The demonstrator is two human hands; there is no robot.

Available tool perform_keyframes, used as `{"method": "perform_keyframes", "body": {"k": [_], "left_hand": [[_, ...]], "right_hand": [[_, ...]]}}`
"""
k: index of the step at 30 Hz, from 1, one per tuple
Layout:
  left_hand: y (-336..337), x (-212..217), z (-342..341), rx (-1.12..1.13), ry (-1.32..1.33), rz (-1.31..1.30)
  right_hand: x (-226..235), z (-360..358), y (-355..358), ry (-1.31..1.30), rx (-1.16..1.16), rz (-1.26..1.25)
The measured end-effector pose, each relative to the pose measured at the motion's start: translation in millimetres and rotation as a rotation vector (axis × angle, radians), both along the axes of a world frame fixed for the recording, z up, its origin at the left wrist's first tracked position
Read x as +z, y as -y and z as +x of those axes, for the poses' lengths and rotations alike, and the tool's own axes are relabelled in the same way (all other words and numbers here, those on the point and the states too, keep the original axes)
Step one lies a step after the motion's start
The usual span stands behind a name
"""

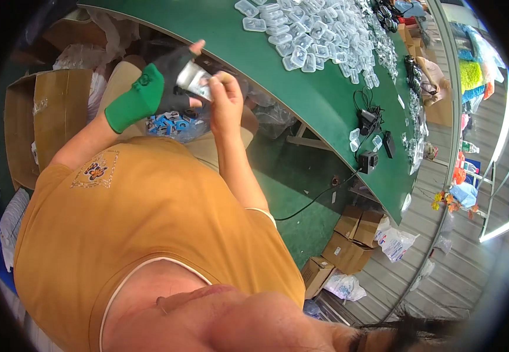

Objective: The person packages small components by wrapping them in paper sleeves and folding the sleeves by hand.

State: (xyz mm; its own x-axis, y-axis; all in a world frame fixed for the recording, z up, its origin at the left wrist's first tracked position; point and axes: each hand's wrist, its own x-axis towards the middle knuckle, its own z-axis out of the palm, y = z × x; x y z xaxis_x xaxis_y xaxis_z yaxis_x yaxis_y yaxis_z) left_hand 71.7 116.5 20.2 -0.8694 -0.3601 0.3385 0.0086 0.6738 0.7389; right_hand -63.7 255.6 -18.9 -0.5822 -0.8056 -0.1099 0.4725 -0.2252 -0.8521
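Note:
My left hand point(159, 82) wears a green and black glove with bare fingertips. It is partly closed around a small pale, shiny box-like piece point(193, 81), blurred so its details do not show. My right hand point(226, 101) is bare, with thumb and fingers pinching the near right end of the same piece. Both hands are held over my lap, just off the green table's edge. Below them lies a clear plastic bag with small blue and silver parts point(175, 123), half hidden by my forearms and shirt.
A heap of small clear plastic boxes point(310, 35) covers the far part of the green table point(301, 97). Black adapters with cables point(369, 161) lie near its right end. An open cardboard box point(46, 123) stands at left; more cartons point(348, 243) sit on the floor at right.

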Motion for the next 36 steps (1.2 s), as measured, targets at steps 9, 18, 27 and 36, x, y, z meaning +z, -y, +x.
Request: {"method": "perform_keyframes", "body": {"k": [9, 18, 27, 36], "left_hand": [[-1, -16, 13, -0.017, -0.112, 0.134], [-7, -9, 12, -0.11, -0.008, 0.159], [-22, -30, 18, 0.095, -0.027, 0.09], [-19, -13, 23, -0.129, 0.048, 0.204]], "right_hand": [[-8, 25, -4, -0.389, -0.038, -0.114], [14, 35, -8, -0.313, 0.034, -0.088], [18, 19, -2, -0.189, -0.093, -0.05], [11, 3, -3, -0.263, 0.248, 0.14]]}}
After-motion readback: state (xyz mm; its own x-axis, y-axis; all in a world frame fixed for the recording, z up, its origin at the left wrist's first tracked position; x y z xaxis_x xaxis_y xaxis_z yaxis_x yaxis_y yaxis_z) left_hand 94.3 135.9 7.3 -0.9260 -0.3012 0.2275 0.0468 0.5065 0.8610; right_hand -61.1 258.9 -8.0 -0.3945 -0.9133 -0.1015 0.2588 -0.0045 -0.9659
